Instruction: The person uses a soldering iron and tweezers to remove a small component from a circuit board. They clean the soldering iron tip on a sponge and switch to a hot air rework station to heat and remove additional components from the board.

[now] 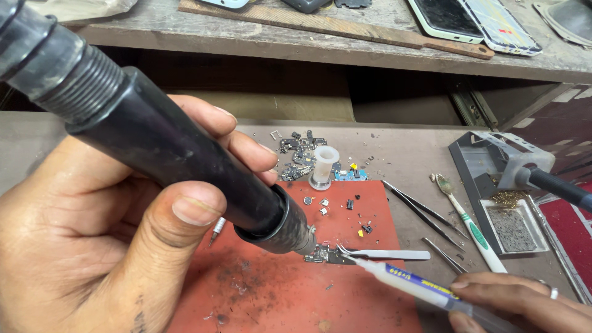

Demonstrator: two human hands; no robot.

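Closest to the lens, the left hand (pixel 92 246) wraps thumb and fingers around a thick black hot-air handpiece (pixel 166 148), whose ribbed hose end runs off the upper left corner. Its metal nozzle points down at a small circuit board (pixel 322 253) lying on the red mat (pixel 277 296) near the middle of the surface (pixel 419 154).

At the lower right corner, the right hand (pixel 524 305), a ring on one finger, pinches a slim syringe-like tube (pixel 410 282) with a blue and yellow label band; its tip rests just beside the board. Silver tweezers (pixel 388 254) lie on the mat with their points touching the board's right end.

Toward the mat's far edge stand a short white plastic cylinder (pixel 323 165) and a scatter of tiny dark components (pixel 296 154). Right of the mat lie black tweezers (pixel 422 209) and a white toothbrush with green grip (pixel 472 231). At the right edge sits a grey iron stand (pixel 493 160) holding a grey-handled iron (pixel 542 179), with a dark sponge tray (pixel 512 229) in front. On the wooden shelf (pixel 308 37) behind rest two phones (pixel 475 21), one face down with coloured patches.
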